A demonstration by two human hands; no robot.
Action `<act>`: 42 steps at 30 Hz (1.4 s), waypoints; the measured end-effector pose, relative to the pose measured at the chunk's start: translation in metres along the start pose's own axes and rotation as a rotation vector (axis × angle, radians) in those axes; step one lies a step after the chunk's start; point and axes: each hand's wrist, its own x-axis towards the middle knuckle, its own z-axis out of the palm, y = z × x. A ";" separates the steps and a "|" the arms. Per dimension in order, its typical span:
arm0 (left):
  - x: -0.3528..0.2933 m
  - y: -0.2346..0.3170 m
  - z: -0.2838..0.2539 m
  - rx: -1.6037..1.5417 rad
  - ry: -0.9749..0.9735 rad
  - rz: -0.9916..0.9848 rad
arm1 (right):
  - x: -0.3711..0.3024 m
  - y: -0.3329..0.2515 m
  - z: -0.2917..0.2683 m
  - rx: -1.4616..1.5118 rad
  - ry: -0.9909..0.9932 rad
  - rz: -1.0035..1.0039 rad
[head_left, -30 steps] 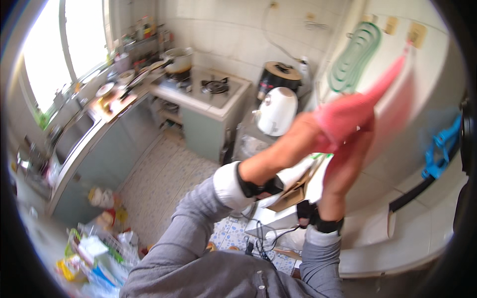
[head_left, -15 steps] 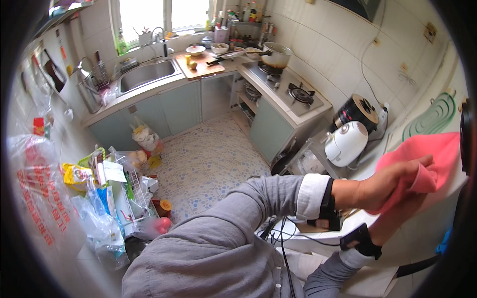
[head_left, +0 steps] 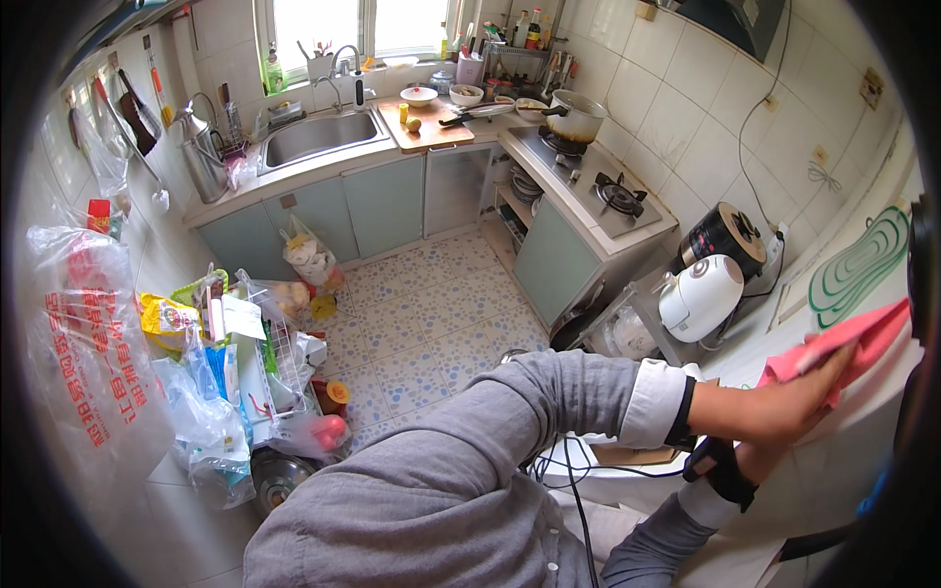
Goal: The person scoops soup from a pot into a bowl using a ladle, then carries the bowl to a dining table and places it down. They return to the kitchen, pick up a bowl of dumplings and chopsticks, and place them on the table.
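Note:
A pink cloth (head_left: 853,338) is gripped in my left hand (head_left: 769,404), which reaches far to the right with its fingers closed on a fold. The cloth lies tilted against a white upright surface beside a dark edge. Just below, my right hand (head_left: 757,459) comes up close behind the left one. Only its wrist and base show; its fingers are hidden, so I cannot see what they hold. Black bands circle both wrists under rolled grey sleeves. A green coiled rack (head_left: 863,265) hangs just above the cloth.
A white rice cooker (head_left: 701,299) and a black cooker (head_left: 723,242) stand on a rack nearby. Black cables (head_left: 573,480) hang by my arms. Beyond are a stove with a pot (head_left: 576,118) and a sink (head_left: 323,137). Plastic bags (head_left: 201,412) crowd the left side.
Both hands have turned and shifted slightly; the cloth, raised and bunched before, now lies flatter, lower and further right. The view has swung a little, moving the kitchen rightward.

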 end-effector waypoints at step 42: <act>0.015 0.008 -0.028 -0.712 -0.063 -0.497 | -0.004 -0.015 0.010 0.529 0.057 0.113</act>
